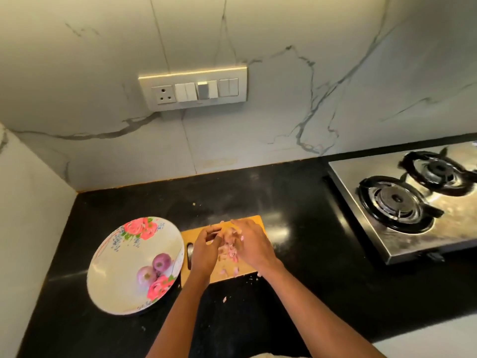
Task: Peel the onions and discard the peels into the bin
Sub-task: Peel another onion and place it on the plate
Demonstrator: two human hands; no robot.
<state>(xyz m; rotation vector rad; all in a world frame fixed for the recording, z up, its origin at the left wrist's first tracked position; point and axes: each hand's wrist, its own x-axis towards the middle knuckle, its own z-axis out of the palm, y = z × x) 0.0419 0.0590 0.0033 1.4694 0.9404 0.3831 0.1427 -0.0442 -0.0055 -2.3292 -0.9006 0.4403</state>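
A pile of pink onion peels [229,250] lies on a wooden cutting board [254,223] on the black counter. My left hand [205,251] and my right hand [254,245] cup the pile from either side, fingers curled into it, and they hide part of it. More peel scraps [227,272] lie loose near the board's front edge. To the left stands a floral plate [121,285] with two peeled purple onions [162,262] [146,274] side by side. No bin is in view.
A steel gas stove [402,202] with two burners sits at the right. A grey slot or handle [190,251] shows at the board's left end. Small peel bits [224,298] dot the counter in front. A switch panel [193,86] is on the marble wall.
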